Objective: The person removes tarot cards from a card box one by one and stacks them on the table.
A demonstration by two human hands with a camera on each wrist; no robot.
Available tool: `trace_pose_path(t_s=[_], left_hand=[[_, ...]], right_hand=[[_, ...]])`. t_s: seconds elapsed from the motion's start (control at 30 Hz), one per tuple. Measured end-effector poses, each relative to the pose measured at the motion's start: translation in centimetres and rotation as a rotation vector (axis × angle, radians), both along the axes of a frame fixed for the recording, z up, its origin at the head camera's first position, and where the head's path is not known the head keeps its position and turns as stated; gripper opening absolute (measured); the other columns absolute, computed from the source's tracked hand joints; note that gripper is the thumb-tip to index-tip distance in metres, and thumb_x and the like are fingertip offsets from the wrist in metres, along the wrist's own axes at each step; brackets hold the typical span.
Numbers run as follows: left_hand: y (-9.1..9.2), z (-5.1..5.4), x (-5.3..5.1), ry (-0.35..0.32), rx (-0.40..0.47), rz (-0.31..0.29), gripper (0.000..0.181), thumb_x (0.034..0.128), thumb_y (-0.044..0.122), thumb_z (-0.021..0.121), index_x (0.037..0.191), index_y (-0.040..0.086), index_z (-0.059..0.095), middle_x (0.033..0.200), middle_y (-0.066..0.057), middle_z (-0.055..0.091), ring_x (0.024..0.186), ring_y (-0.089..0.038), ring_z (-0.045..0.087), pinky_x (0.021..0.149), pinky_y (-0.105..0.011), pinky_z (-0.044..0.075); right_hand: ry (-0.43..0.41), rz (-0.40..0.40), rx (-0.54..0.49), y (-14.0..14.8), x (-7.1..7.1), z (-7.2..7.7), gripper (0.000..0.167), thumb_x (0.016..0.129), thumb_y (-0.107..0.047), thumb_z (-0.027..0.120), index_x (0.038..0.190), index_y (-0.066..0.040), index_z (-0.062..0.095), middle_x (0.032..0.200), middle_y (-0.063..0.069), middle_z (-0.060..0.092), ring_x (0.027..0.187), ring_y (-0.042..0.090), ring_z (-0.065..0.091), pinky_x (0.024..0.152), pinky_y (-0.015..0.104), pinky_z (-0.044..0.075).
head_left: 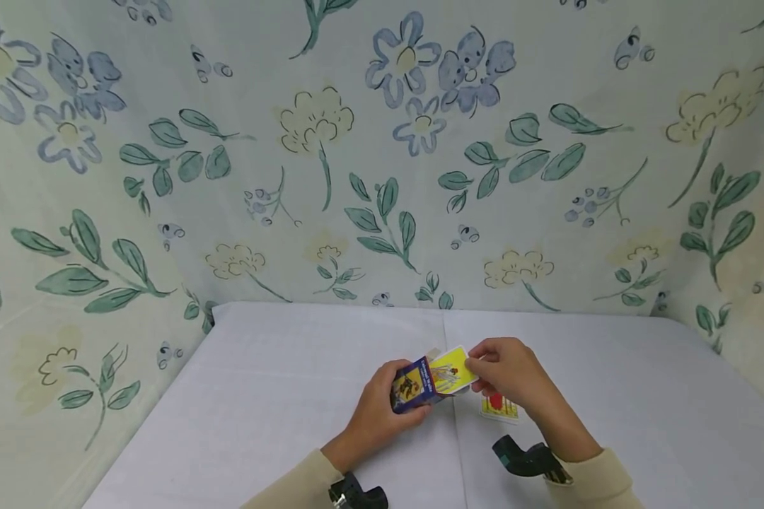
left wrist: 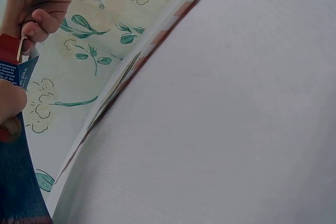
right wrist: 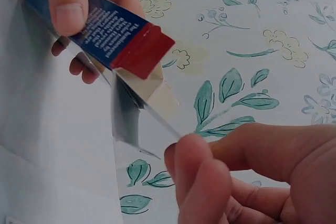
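My left hand [head_left: 372, 413] grips a dark blue card box [head_left: 412, 386] with a yellow picture on its front, tilted above the white table. A yellow illustrated card [head_left: 450, 370] sticks partway out of the box's mouth. Pinching its outer end between thumb and fingers is my right hand [head_left: 512, 369]. In the right wrist view the red flap [right wrist: 144, 53] stands open, and the card shows nearly edge-on. Below the right hand, a yellow and red card [head_left: 499, 407] lies on the table, partly covered; whether others lie under it I cannot tell.
A white cloth [head_left: 280, 382] covers the table, with a crease running front to back. Behind and at the sides hangs a floral curtain [head_left: 382, 162]. Black wrist cameras [head_left: 525, 456] sit on both forearms, near the beige sleeves.
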State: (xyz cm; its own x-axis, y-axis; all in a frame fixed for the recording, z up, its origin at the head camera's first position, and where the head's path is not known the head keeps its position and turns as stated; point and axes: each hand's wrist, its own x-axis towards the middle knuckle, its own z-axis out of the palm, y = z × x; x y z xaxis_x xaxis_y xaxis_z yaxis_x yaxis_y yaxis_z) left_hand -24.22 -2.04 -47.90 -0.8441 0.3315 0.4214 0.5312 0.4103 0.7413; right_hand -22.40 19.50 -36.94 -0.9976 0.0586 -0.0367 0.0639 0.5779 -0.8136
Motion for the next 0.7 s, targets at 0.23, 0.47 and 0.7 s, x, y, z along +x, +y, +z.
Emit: trace_pose_path(t_s=[0.23, 0.47, 0.7], left_hand=[[0.0, -0.1, 0.0, 0.001, 0.002, 0.0, 0.071, 0.0794, 0.05, 0.074, 0.135, 0.017, 0.044, 0.123, 0.003, 0.053, 0.104, -0.009, 0.052, 0.088, -0.027, 0.049], [0.0, -0.2, 0.1, 0.005, 0.004, -0.002, 0.069, 0.079, 0.047, 0.075, 0.133, 0.017, 0.045, 0.122, 0.003, 0.054, 0.103, -0.009, 0.052, 0.087, -0.027, 0.049], [0.0, 0.0, 0.1, 0.005, 0.01, -0.001, 0.069, 0.0789, 0.047, 0.075, 0.133, 0.019, 0.044, 0.121, 0.004, 0.054, 0.103, -0.009, 0.052, 0.086, -0.027, 0.049]], right_hand=[[0.028, 0.009, 0.017, 1.0, 0.1, 0.3, 0.024, 0.088, -0.013, 0.066, 0.104, 0.005, 0.064, 0.085, 0.011, 0.069, 0.058, 0.024, 0.064, 0.057, 0.031, 0.055], [0.033, -0.003, -0.004, 1.6, 0.1, 0.3, 0.024, 0.089, -0.01, 0.064, 0.107, 0.006, 0.063, 0.089, 0.013, 0.069, 0.06, 0.025, 0.064, 0.059, 0.033, 0.056], [0.06, 0.002, 0.007, 2.2, 0.0, 0.6, 0.024, 0.09, -0.01, 0.062, 0.106, 0.007, 0.062, 0.089, 0.015, 0.069, 0.06, 0.024, 0.063, 0.059, 0.032, 0.056]])
